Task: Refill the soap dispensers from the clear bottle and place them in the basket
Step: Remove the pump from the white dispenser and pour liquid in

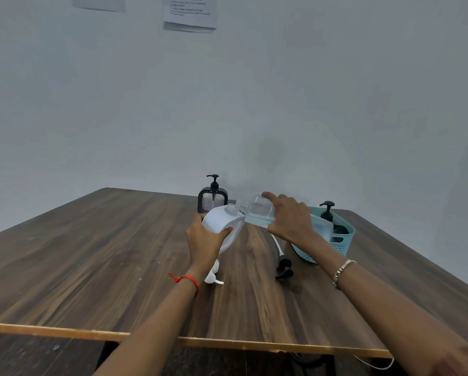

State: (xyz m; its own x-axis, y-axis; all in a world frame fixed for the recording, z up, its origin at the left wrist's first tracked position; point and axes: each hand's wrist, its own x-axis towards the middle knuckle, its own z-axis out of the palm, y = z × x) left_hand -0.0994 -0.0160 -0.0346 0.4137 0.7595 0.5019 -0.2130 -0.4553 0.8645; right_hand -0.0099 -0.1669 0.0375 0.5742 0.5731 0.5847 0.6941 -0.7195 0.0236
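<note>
Hands point(291, 218) midtable (table point(91, 253) edges well apart)

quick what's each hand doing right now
Left hand: closed on the white plastic dispenser.
Right hand: closed on the tilted clear bottle.

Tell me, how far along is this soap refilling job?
Done: one black-pump dispenser stands in the teal basket. In hand: the left hand holds the white dispenser while the right hand tips the clear bottle toward its neck. Left: refitting its white pump, basketing it, and the black square dispenser.
</note>
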